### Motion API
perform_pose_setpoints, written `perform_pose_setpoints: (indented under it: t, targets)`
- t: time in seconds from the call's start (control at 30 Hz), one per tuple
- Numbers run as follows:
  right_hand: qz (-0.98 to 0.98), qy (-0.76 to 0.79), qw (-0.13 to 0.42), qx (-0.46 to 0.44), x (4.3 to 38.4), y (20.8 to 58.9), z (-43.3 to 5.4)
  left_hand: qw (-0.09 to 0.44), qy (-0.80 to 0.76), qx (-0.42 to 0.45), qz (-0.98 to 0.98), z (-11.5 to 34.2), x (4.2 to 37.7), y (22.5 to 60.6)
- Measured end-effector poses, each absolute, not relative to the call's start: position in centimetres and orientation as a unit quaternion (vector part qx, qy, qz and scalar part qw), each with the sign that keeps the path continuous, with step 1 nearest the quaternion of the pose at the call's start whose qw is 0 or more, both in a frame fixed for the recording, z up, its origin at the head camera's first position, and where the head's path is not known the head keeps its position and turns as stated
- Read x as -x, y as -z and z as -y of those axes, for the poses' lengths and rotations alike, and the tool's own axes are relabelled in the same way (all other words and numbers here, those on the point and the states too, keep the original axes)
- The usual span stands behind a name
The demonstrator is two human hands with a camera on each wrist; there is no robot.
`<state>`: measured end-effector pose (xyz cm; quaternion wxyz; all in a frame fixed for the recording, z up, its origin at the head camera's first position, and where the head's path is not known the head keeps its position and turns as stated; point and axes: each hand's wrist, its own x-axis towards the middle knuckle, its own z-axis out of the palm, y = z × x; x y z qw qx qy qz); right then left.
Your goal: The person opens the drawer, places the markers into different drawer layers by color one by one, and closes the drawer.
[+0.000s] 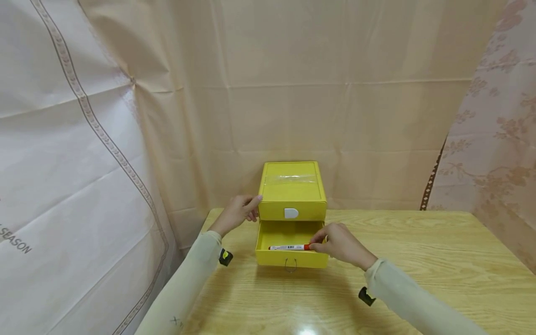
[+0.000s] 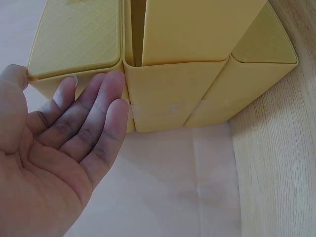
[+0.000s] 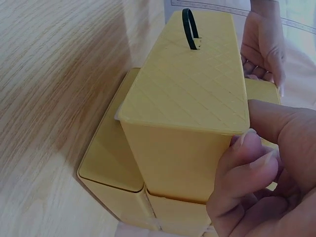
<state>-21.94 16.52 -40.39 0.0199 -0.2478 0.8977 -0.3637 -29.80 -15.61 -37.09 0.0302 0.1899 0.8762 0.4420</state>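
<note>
A yellow drawer cabinet [image 1: 289,190] stands on the table, one drawer [image 1: 270,258] pulled out below its top compartment. Inside lies a white marker [image 1: 286,247] with a red end, level along the drawer's front wall. Thumb and fingers of my right hand [image 1: 345,245] pinch the marker's red end at the drawer's right front corner. In the right wrist view the drawer wall hides the marker from sight. My left hand [image 1: 237,213] touches the cabinet's upper left edge, its fingers [image 2: 106,133] nearly straight along the side.
A dark loop handle [image 3: 189,29] sticks out of the pulled drawer's front. Another yellow compartment [image 3: 111,153] lies beneath that drawer. Clear tape [image 1: 291,178] crosses the cabinet top, and a white tab [image 1: 291,213] marks the top compartment. Cloth [image 1: 284,116] hangs behind the wooden table [image 1: 418,260].
</note>
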Motion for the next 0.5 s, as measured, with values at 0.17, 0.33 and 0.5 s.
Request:
perform_pose_setpoints:
  t: [0.17,0.33,0.5]
  targets:
    - [-0.895,0.376,0.014,0.239,21.8,40.5,-16.7,0.028,-0.441,-0.191,-0.876,15.6,29.8,37.1]
    - [-0.893,0.395,0.008,0.215,21.4,40.2,-16.9,0.032,-0.444,-0.192,-0.875,15.6,29.8,37.0]
    - [-0.892,0.403,-0.011,0.206,20.7,39.7,-17.3,0.036,-0.444,-0.193,-0.874,15.6,29.8,37.1]
